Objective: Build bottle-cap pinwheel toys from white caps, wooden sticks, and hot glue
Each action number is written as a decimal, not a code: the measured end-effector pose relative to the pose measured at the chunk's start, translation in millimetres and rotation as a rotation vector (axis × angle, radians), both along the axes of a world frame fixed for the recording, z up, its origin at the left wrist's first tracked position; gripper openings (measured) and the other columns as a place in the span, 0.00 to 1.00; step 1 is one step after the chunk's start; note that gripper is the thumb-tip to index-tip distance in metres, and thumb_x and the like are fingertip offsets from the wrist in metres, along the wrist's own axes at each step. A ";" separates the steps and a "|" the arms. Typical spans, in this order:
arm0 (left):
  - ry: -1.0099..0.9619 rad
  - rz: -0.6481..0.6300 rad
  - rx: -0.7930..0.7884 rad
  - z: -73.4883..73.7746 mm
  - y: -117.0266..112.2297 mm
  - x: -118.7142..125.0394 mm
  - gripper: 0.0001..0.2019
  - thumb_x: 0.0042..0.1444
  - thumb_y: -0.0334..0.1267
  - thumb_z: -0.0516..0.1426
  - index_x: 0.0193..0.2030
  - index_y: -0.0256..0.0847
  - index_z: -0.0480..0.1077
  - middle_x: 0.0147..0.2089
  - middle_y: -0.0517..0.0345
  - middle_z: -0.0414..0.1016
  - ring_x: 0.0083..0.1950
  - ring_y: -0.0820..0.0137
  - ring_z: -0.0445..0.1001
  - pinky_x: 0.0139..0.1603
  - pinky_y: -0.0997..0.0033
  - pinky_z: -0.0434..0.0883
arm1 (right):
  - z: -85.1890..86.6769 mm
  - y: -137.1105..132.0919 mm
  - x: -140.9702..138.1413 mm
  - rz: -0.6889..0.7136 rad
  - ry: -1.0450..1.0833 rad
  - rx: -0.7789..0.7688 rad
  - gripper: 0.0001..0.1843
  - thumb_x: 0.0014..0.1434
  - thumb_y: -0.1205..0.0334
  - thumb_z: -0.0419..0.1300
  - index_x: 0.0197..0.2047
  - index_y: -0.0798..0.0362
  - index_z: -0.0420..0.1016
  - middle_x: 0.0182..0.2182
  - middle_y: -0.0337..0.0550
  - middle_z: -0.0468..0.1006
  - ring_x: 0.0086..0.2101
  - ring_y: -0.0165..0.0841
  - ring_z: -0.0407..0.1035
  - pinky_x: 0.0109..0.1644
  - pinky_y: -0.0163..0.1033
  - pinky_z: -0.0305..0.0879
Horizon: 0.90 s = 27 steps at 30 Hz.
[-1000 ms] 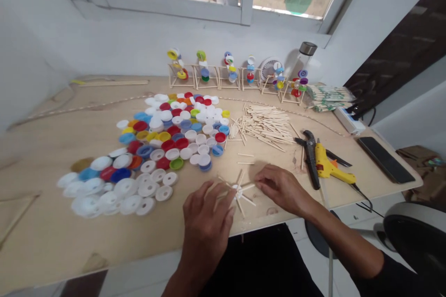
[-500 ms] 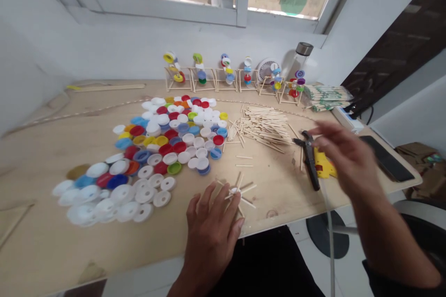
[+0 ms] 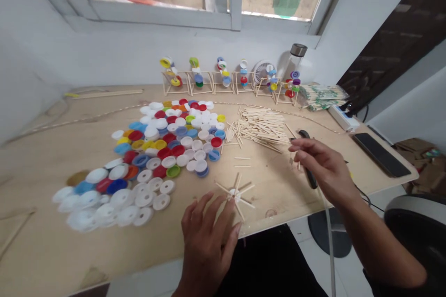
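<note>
My left hand [image 3: 211, 229] lies on the table with its fingers spread, the index fingertip touching a small white disc [image 3: 236, 193] with wooden sticks [image 3: 248, 189] radiating from it like spokes. My right hand [image 3: 325, 169] hovers at the right, fingers loosely bent and thumb a little apart, with nothing visible held. Beneath it are black-handled pliers [image 3: 311, 178], partly covered. The yellow glue gun [image 3: 351, 175] is almost wholly hidden behind that hand; a long translucent glue stick [image 3: 330, 236] hangs past the table edge. Two short sticks [image 3: 241, 166] lie beyond the spoked piece.
Many bottle caps [image 3: 168, 161] cover the left and middle of the table [image 3: 146, 250]. Loose sticks [image 3: 263, 125] lie piled behind. Several stick frames with caps [image 3: 223, 84] line the wall beside a fan [image 3: 264, 70] and bottle [image 3: 295, 60]. A phone [image 3: 381, 154] and power strip [image 3: 343, 118] sit right.
My right hand has moved left and come over the pliers and glue gun, covering most of the yellow. My left index finger has drawn back slightly, exposing more of the white disc.
</note>
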State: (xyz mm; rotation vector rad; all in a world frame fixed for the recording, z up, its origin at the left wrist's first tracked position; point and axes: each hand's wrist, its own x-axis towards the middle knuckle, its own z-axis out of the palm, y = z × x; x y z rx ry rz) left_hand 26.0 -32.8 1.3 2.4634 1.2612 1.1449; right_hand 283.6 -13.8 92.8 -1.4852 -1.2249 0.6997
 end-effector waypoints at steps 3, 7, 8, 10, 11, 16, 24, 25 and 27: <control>-0.014 0.007 -0.009 -2.3 -5.8 6.1 0.13 0.53 0.34 0.61 0.46 0.41 0.73 0.43 0.50 0.76 0.52 0.57 0.68 0.58 0.48 0.59 | -9.9 7.6 -8.3 0.060 0.018 -0.030 0.14 0.57 0.54 0.60 0.44 0.53 0.74 0.36 0.45 0.78 0.31 0.31 0.70 0.34 0.37 0.68; -0.069 0.026 0.045 -7.3 -8.0 20.1 0.07 0.55 0.37 0.58 0.40 0.43 0.75 0.38 0.52 0.75 0.47 0.60 0.69 0.58 0.49 0.58 | -26.9 15.2 -15.9 0.152 0.001 -0.069 0.15 0.58 0.55 0.58 0.46 0.53 0.73 0.39 0.45 0.78 0.32 0.30 0.70 0.37 0.37 0.68; -0.068 0.025 0.056 -8.0 -7.7 21.7 0.06 0.56 0.37 0.58 0.39 0.43 0.75 0.38 0.53 0.75 0.47 0.61 0.69 0.59 0.50 0.58 | -32.4 17.1 -17.3 0.182 -0.031 -0.091 0.14 0.59 0.56 0.57 0.46 0.53 0.73 0.39 0.45 0.78 0.32 0.30 0.70 0.37 0.37 0.67; -0.053 0.018 0.049 -8.5 -6.7 21.4 0.06 0.56 0.36 0.58 0.38 0.44 0.76 0.38 0.54 0.75 0.47 0.62 0.69 0.59 0.50 0.57 | -42.9 21.1 -20.3 0.240 -0.140 -0.132 0.13 0.59 0.58 0.56 0.45 0.54 0.73 0.39 0.45 0.78 0.33 0.31 0.70 0.37 0.37 0.66; -0.051 0.017 0.045 -8.4 -6.3 19.7 0.06 0.56 0.35 0.58 0.38 0.44 0.76 0.38 0.54 0.76 0.47 0.62 0.70 0.59 0.50 0.57 | -47.3 23.3 -22.2 0.263 -0.213 -0.152 0.12 0.60 0.59 0.56 0.44 0.54 0.74 0.39 0.45 0.78 0.33 0.31 0.70 0.37 0.37 0.66; -0.050 0.025 0.057 -9.2 -5.8 5.3 0.09 0.55 0.29 0.57 0.39 0.44 0.75 0.38 0.54 0.77 0.48 0.62 0.70 0.59 0.49 0.57 | -57.1 34.8 -34.3 0.307 -0.641 -0.222 0.09 0.60 0.65 0.55 0.42 0.54 0.74 0.38 0.43 0.77 0.31 0.30 0.69 0.36 0.35 0.62; 0.035 0.077 0.129 -18.7 -1.3 -20.8 0.11 0.54 0.25 0.56 0.38 0.45 0.74 0.38 0.54 0.78 0.49 0.59 0.71 0.57 0.48 0.59 | -57.9 48.3 -50.8 0.375 -0.848 -0.259 0.07 0.59 0.67 0.55 0.38 0.54 0.74 0.38 0.45 0.74 0.40 0.35 0.68 0.42 0.37 0.59; 0.039 0.088 0.133 -18.9 -0.3 -22.9 0.11 0.54 0.25 0.56 0.38 0.45 0.74 0.38 0.55 0.79 0.49 0.59 0.71 0.57 0.48 0.59 | -58.0 49.5 -51.8 0.374 -0.864 -0.267 0.07 0.59 0.67 0.54 0.38 0.54 0.74 0.38 0.45 0.74 0.40 0.36 0.68 0.41 0.37 0.58; 0.044 0.115 0.137 -17.9 1.8 -25.2 0.10 0.53 0.26 0.56 0.38 0.45 0.74 0.37 0.55 0.78 0.48 0.59 0.71 0.56 0.48 0.58 | -57.8 51.6 -53.2 0.372 -0.888 -0.282 0.07 0.59 0.68 0.54 0.37 0.54 0.73 0.37 0.45 0.73 0.40 0.35 0.68 0.40 0.36 0.58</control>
